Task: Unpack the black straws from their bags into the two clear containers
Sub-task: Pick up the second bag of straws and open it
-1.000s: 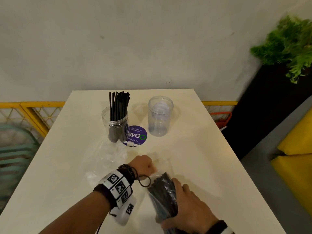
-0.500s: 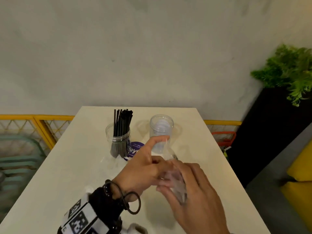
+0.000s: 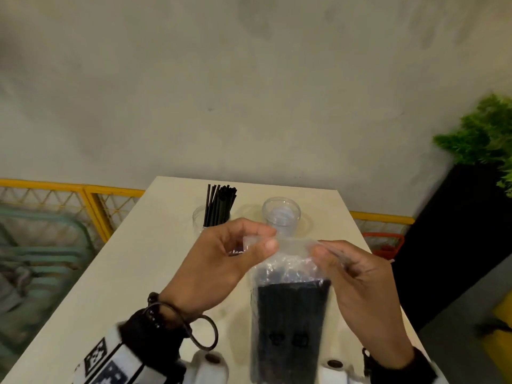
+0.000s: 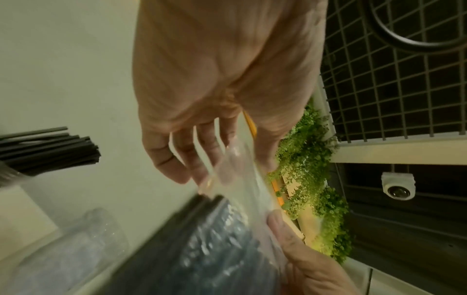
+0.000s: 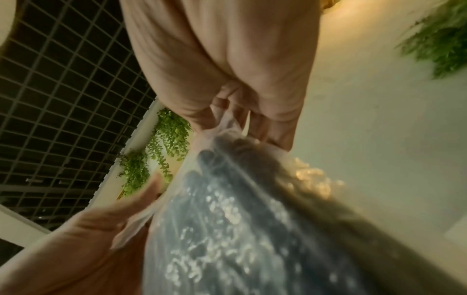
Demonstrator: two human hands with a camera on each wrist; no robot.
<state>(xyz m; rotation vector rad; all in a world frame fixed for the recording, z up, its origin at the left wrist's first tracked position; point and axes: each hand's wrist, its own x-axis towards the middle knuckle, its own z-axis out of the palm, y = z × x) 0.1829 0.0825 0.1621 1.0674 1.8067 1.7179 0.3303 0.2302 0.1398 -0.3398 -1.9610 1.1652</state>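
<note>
Pinching the bag (image 3: 288, 314) mouth: left hand (image 3: 221, 264) and right hand (image 3: 357, 281) each grip a top corner.
Straws (image 3: 291, 322) hang below both grips; two containers (image 3: 281, 217) stand beyond on the worktop (image 3: 133, 273).

Black wristbands (image 3: 151, 331), checkered white markers (image 3: 97, 356), bead bracelet (image 3: 152, 309).

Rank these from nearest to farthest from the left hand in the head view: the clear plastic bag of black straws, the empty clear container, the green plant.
1. Clear plastic bag of black straws: pinched at its top by the left hand.
2. Empty clear container: just beyond, on the table.
3. Green plant: far right, off the table.
</note>
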